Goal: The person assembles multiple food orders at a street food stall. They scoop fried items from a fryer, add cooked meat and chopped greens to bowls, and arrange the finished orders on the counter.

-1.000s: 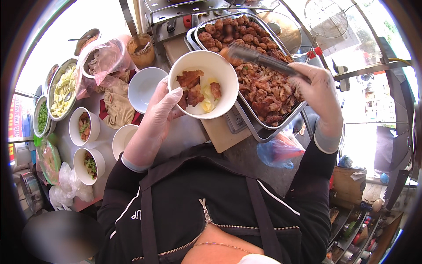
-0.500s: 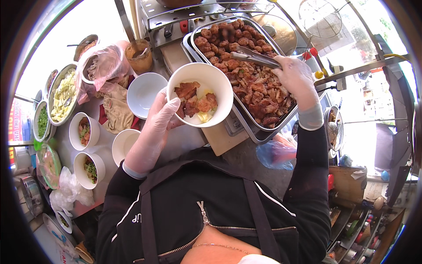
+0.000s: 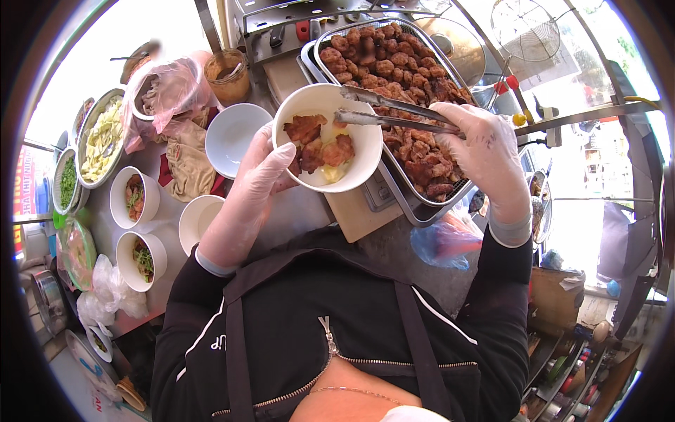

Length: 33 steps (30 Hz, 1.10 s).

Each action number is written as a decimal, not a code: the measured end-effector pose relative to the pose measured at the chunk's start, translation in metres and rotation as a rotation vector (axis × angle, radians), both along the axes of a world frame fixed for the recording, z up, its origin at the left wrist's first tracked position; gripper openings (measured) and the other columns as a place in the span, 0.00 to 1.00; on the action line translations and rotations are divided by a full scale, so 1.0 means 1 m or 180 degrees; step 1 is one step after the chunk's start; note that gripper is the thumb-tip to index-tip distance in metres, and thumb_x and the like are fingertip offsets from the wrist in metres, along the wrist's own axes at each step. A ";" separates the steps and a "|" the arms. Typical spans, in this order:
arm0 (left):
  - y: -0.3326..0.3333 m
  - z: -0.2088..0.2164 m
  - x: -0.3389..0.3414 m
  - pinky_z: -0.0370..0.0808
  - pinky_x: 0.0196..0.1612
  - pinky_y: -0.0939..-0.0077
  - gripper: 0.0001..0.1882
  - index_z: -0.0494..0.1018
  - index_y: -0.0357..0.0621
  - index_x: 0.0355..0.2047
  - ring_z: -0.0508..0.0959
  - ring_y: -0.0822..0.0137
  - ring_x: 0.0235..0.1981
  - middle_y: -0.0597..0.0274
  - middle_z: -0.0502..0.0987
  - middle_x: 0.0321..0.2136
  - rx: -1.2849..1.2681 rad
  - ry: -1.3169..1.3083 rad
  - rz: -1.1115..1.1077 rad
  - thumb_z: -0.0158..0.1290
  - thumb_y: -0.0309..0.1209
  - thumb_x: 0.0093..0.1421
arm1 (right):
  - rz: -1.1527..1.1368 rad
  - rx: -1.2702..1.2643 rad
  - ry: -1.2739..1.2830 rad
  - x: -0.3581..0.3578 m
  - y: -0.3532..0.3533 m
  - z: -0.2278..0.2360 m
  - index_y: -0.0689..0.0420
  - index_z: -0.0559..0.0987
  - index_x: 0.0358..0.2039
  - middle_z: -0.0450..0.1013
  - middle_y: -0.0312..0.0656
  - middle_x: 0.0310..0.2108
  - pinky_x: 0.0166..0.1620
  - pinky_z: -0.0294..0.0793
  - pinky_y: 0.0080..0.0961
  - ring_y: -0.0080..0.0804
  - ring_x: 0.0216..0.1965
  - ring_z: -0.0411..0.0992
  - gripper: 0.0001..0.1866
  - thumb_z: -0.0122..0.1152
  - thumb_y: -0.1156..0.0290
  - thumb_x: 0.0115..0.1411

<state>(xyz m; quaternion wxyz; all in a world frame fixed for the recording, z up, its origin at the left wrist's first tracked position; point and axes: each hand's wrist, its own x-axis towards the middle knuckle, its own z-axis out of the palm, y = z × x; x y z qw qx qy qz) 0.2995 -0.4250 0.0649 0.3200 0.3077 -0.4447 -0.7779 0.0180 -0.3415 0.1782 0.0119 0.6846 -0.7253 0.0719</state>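
Note:
My left hand [image 3: 252, 186], in a clear glove, grips a white paper bowl [image 3: 363, 169] by its left side, thumb over the rim. Browned pieces of meat [image 3: 306, 129] and something pale yellow lie inside it. My right hand [image 3: 485, 144], gloved too, is closed round metal tongs [image 3: 415, 116]. The tong tips are apart and reach over the bowl's right part; I see nothing clearly between them. Behind and beneath the tongs sits a metal tray [image 3: 415, 211] heaped with browned meatballs [image 3: 385, 67] and sliced meat [image 3: 422, 156].
At the left stand a white bowl [image 3: 226, 156], several paper bowls [image 3: 124, 198], some filled, a bowl of pale sliced vegetables [image 3: 103, 141] and one of chopped greens [image 3: 65, 184]. A brown jar [image 3: 230, 90] stands farther back. A blue-and-pink plastic bag [image 3: 443, 246] hangs below the tray.
The tongs have swung left from the meat tray to over the paper bowl, and their tips have spread. The bowl has shifted slightly right and up.

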 end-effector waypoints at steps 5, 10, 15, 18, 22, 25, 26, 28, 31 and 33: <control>-0.003 -0.011 0.000 0.75 0.53 0.65 0.35 0.54 0.42 0.66 0.74 0.64 0.56 0.55 0.66 0.59 0.0186 -0.0028 -0.0021 0.50 0.45 0.64 | -0.0331 -0.0398 0.0173 -0.027 -0.002 0.000 0.48 0.80 0.46 0.78 0.47 0.33 0.40 0.74 0.42 0.48 0.37 0.77 0.14 0.62 0.68 0.57; 0.002 -0.004 0.000 0.74 0.54 0.64 0.34 0.55 0.44 0.66 0.74 0.64 0.56 0.56 0.66 0.59 0.0234 0.0053 0.0023 0.49 0.45 0.64 | -0.0873 0.0458 0.0841 -0.056 -0.035 -0.012 0.46 0.79 0.47 0.79 0.46 0.38 0.46 0.74 0.42 0.45 0.42 0.77 0.16 0.60 0.62 0.58; 0.004 0.003 0.006 0.73 0.56 0.64 0.33 0.54 0.43 0.66 0.73 0.65 0.56 0.57 0.65 0.60 0.0085 0.0028 0.0034 0.48 0.44 0.65 | -0.0538 0.0667 0.0683 -0.048 -0.041 -0.019 0.49 0.81 0.45 0.78 0.49 0.39 0.50 0.72 0.42 0.48 0.45 0.75 0.16 0.62 0.63 0.56; 0.004 0.005 0.007 0.72 0.57 0.64 0.33 0.54 0.43 0.66 0.72 0.66 0.57 0.57 0.65 0.60 0.0083 0.0045 0.0073 0.47 0.44 0.65 | -0.0518 0.0596 0.0906 -0.042 -0.038 -0.013 0.49 0.81 0.44 0.79 0.48 0.37 0.47 0.73 0.41 0.48 0.43 0.76 0.14 0.61 0.65 0.56; 0.004 0.008 0.008 0.70 0.59 0.63 0.33 0.54 0.42 0.66 0.71 0.65 0.58 0.57 0.65 0.60 0.0135 -0.0018 0.0080 0.48 0.42 0.64 | -0.0692 0.0316 0.0726 -0.045 -0.028 -0.009 0.49 0.82 0.44 0.79 0.46 0.35 0.43 0.74 0.38 0.47 0.38 0.77 0.14 0.61 0.67 0.56; 0.001 0.002 0.004 0.68 0.60 0.63 0.34 0.54 0.42 0.65 0.70 0.64 0.59 0.56 0.64 0.60 0.0091 0.0092 0.0121 0.50 0.39 0.62 | -0.0605 -0.0323 0.0245 -0.046 -0.011 0.001 0.51 0.83 0.44 0.79 0.46 0.32 0.40 0.74 0.31 0.41 0.33 0.78 0.14 0.63 0.70 0.55; 0.001 0.000 0.004 0.68 0.60 0.63 0.34 0.54 0.42 0.65 0.69 0.64 0.59 0.56 0.64 0.60 0.0072 0.0135 0.0151 0.50 0.38 0.61 | -0.0553 -0.0297 -0.0149 -0.038 -0.006 0.008 0.55 0.83 0.43 0.79 0.45 0.31 0.37 0.74 0.25 0.35 0.30 0.78 0.15 0.64 0.74 0.53; 0.002 -0.002 0.003 0.67 0.60 0.63 0.35 0.54 0.42 0.65 0.69 0.63 0.59 0.55 0.64 0.60 0.0030 0.0231 0.0180 0.51 0.37 0.60 | -0.0240 -0.0086 -0.0629 -0.017 0.005 0.016 0.56 0.83 0.43 0.79 0.45 0.30 0.37 0.73 0.24 0.33 0.31 0.78 0.15 0.65 0.77 0.52; 0.001 -0.006 0.002 0.68 0.60 0.63 0.36 0.54 0.42 0.65 0.68 0.63 0.60 0.55 0.64 0.60 -0.0033 0.0280 0.0163 0.52 0.36 0.58 | 0.0420 0.0168 -0.0513 0.008 0.013 0.012 0.58 0.82 0.41 0.78 0.46 0.29 0.36 0.74 0.28 0.37 0.30 0.77 0.15 0.66 0.78 0.50; 0.002 -0.004 0.001 0.67 0.60 0.63 0.36 0.55 0.42 0.65 0.68 0.63 0.60 0.55 0.64 0.60 -0.0032 0.0275 0.0160 0.52 0.35 0.58 | 0.0583 0.0007 -0.0237 0.019 0.017 0.002 0.56 0.82 0.40 0.77 0.45 0.29 0.37 0.73 0.33 0.41 0.31 0.76 0.14 0.67 0.77 0.50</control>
